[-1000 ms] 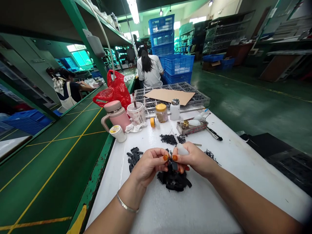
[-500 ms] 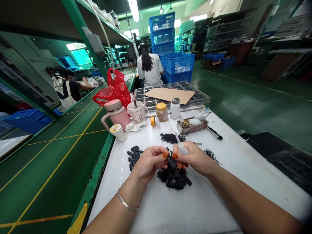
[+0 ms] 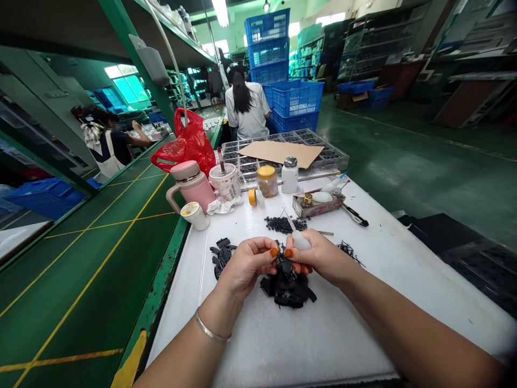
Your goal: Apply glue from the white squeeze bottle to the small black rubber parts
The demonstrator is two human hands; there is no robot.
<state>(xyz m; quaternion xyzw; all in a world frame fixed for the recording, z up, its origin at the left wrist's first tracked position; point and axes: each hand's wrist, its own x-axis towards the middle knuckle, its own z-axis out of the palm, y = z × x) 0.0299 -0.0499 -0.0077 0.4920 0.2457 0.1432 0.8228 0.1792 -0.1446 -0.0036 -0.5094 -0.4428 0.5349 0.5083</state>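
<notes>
My left hand and my right hand meet over a pile of small black plastic parts on the white table. Both pinch one small black part between thumb and fingertips. My right hand also holds a small white squeeze bottle whose thin nozzle points up and away. A second heap of black parts lies to the left, and a patch of tiny black rings lies just beyond my hands.
At the table's far edge stand a pink mug, a white cup, a yellow-lidded jar, a white bottle and a small tray of tools. Compartment trays under cardboard lie behind. A green conveyor runs left. People sit further off.
Both hands stay pinched on the small black part and have shifted only slightly; the view has tipped a little, so everything sits somewhat higher in the picture.
</notes>
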